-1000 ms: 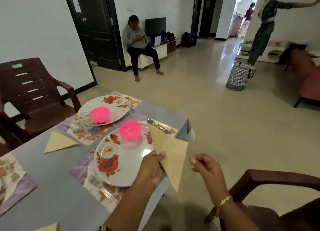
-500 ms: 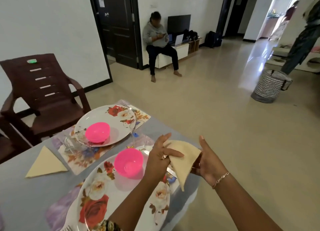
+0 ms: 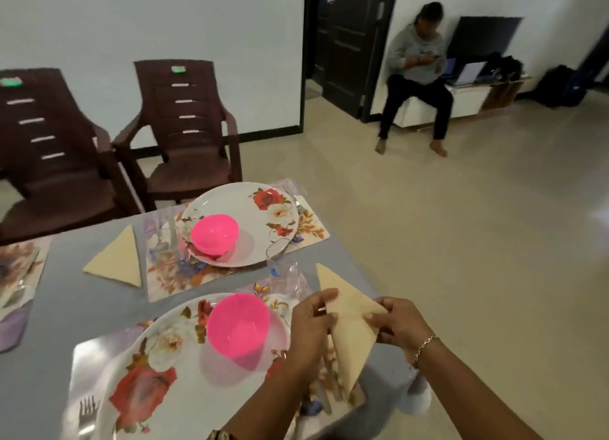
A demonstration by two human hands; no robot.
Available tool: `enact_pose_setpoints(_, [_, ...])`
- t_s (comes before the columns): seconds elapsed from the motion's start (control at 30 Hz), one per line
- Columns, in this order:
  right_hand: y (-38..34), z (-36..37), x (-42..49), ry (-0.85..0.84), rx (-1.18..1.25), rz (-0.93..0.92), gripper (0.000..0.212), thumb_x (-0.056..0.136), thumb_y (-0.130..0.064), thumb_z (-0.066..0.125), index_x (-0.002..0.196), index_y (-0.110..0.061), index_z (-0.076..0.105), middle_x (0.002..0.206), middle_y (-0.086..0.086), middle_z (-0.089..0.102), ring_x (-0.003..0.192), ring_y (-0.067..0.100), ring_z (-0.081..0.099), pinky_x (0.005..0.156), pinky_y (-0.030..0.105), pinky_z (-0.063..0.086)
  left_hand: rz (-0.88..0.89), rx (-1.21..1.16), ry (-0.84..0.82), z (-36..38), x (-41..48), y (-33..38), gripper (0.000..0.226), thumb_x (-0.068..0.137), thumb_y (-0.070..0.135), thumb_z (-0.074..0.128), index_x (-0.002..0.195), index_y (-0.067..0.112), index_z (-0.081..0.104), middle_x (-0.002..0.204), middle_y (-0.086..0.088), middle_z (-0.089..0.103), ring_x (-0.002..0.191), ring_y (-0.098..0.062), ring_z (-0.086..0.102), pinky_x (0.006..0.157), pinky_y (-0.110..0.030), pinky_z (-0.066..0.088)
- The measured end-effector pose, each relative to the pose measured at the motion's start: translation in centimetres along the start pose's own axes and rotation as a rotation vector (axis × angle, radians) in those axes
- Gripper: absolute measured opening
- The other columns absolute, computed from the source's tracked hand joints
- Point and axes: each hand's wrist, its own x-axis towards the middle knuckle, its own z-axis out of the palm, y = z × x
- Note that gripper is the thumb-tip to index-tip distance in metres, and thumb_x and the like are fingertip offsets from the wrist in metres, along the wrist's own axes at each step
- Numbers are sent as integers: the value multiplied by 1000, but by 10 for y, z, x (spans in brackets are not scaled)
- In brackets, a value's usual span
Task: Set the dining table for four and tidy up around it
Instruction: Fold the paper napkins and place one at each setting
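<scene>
A beige triangular napkin point(image 3: 350, 327) lies over the right edge of the near floral placemat point(image 3: 99, 350) on the grey table point(image 3: 59, 311). My left hand point(image 3: 311, 324) pinches its left side and my right hand point(image 3: 400, 321) pinches its right corner. Left of my hands a rose-patterned plate point(image 3: 155, 350) carries a pink bowl point(image 3: 238, 328), with a fork point(image 3: 86, 413) at its left. A clear glass point(image 3: 284, 271) stands just beyond the napkin. The far setting has a plate point(image 3: 263, 222), a pink bowl point(image 3: 214, 233) and another folded napkin point(image 3: 117, 261).
Two brown plastic chairs point(image 3: 188, 136) stand along the table's far side by the white wall. A seated person point(image 3: 417, 77) is by the dark door, looking at a phone. Open tiled floor point(image 3: 478, 242) spreads to the right. Another placemat point(image 3: 16, 268) shows at the left edge.
Both hands have lowered the napkin from the air onto the right side of the near setting. My view has swung left and down, bringing the second chair into sight.
</scene>
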Motion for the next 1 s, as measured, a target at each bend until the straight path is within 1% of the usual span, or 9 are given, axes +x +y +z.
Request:
enact_pose_setpoints(0.13, [-5,-19,42,14,-155,-18,13,81,17,54,83,5,58,56,6,51,39,9,49,36,18,45,25,39,137,23,18,-15,45,78,-18,49,104,17,60,117,-13,62,94,-25,60,79,-36,53])
enact_pose_setpoints(0.27, [5,-25,78,-23,-263,-27,19,80,15,56,72,-1,60,50,4,48,32,3,42,33,15,35,97,240,263,22,21,-23,40,82,-8,53,110,21,58,112,1,63,105,-18,59,88,-30,49])
enact_pose_setpoints(0.47, [35,-27,105,-55,-406,10,24,77,10,61,65,-10,59,69,11,57,62,23,54,52,32,53,137,658,296,12,3,-41,36,95,6,48,128,19,49,122,11,50,108,0,47,80,2,34])
enact_pose_setpoints(0.6, [28,-28,105,-26,-550,-13,11,78,-8,69,75,-11,58,80,14,63,62,27,61,58,39,58,143,1103,145,13,10,-59,48,97,23,48,143,22,34,154,3,25,143,-15,18,116,-26,15])
enact_pose_setpoints(0.67, [21,-31,99,-10,-909,-145,16,83,-24,64,90,-12,56,87,11,62,71,29,62,65,34,54,152,1320,57,18,14,-63,58,96,36,46,147,21,24,158,1,13,146,-18,2,115,-30,-4])
enact_pose_setpoints(0.73, [20,-31,97,104,-1213,-503,19,83,-18,63,100,-10,59,97,12,61,87,33,60,71,34,48,152,1436,-17,23,17,-66,69,95,46,43,150,19,13,159,-1,2,146,-20,-8,112,-34,-14])
enact_pose_setpoints(0.83, [32,-22,97,-1,-1266,-920,41,45,8,78,82,-8,68,83,10,65,72,29,66,61,29,54,138,1533,-72,27,22,-70,81,91,55,43,151,14,6,159,-5,-5,145,-24,-13,110,-37,-19])
enact_pose_setpoints(0.93, [47,-11,92,-324,-1324,-980,51,64,-3,72,114,-1,61,118,14,61,104,26,63,91,24,47,128,1598,-112,28,26,-69,90,88,55,49,150,12,0,159,-8,-5,145,-26,-14,110,-39,-20])
enact_pose_setpoints(1.0, [61,-14,89,-428,-1432,-879,64,86,-20,57,141,-1,30,147,13,35,133,27,40,114,26,17,110,1630,-145,27,27,-69,94,87,56,50,150,13,-4,159,-8,-7,144,-27,-17,111,-40,-20])
